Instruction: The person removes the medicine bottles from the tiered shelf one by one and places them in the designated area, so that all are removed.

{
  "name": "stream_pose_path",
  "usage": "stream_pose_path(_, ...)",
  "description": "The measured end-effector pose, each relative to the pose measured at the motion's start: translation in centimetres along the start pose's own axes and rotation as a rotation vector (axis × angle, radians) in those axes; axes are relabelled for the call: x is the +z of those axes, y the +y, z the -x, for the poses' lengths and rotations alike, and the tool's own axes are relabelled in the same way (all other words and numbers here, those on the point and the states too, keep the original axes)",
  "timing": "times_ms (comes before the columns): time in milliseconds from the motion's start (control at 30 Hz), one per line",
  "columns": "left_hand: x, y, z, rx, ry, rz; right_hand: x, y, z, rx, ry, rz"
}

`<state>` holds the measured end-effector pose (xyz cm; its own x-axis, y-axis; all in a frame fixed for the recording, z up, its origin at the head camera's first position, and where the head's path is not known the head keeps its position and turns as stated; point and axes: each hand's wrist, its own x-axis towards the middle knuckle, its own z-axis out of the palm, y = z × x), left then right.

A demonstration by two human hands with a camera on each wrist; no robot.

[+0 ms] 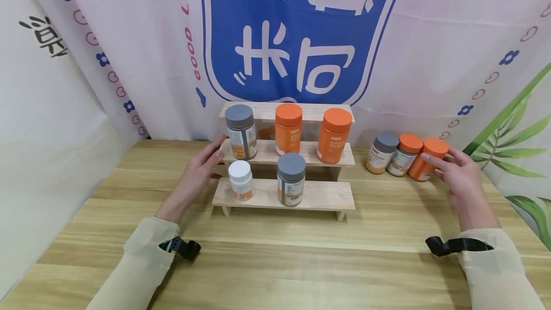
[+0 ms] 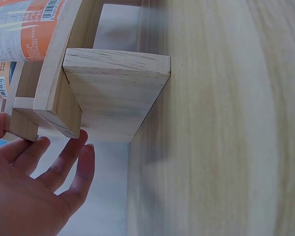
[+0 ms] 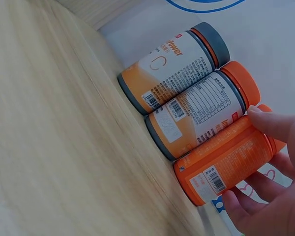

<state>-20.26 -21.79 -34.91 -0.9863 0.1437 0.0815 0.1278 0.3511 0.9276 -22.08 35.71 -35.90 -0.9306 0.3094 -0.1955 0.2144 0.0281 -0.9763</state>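
In the head view my left hand (image 1: 200, 166) is at the left end of a stepped wooden display shelf (image 1: 320, 191), its fingers lightly bent. The left wrist view has the fingertips against the ends of the shelf boards (image 2: 56, 105). My right hand (image 1: 462, 176) holds an orange supplement bottle (image 3: 226, 160) near its cap, thumb on one side and fingers on the other. That bottle stands last in a tight row on the table. Beside it are an orange-capped bottle with a white-and-orange label (image 1: 401, 159) and a grey-capped bottle (image 1: 379, 157).
On the middle tier stand a grey-capped jar (image 1: 241, 133) and two orange bottles (image 1: 288, 130). The lower tier bears a small white bottle (image 1: 240, 181) and another grey-capped jar (image 1: 291, 181). A printed curtain (image 1: 150, 61) hangs behind the wooden table (image 1: 258, 271).
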Motion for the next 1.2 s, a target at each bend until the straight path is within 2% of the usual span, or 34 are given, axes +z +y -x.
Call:
stream_pose_path(200, 0.3, 0.0, -0.2, 0.002, -0.005, 0.001, -0.5, 0.3, -0.3, 0.002, 0.0, 0.03)
stream_pose_path(467, -0.1, -0.2, 0.0, -0.007, 0.003, -0.011, -0.1, 0.2, -0.7, 0.003, -0.008, 0.124)
stream_pose_path(600, -0.1, -0.2, -0.1, -0.003, -0.003, -0.01, 0.1, -0.8, -0.3, -0.005, 0.029, 0.049)
stream_pose_path(733, 0.0, -0.3, -0.1, -0.002, -0.003, -0.006, 0.6, -2.5, 0.7, -0.086, 0.097, -0.086)
stream_pose_path(867, 0.0, -0.3, -0.2, 0.001, -0.003, -0.003, 1.4, -4.3, 2.0, -0.169, 0.117, -0.118)
stream_pose_path(1200, 0.1, -0.3, -0.2, 0.019, 0.004, 0.003, 5.1, -6.7, 5.1, -0.361, -0.042, -0.123)
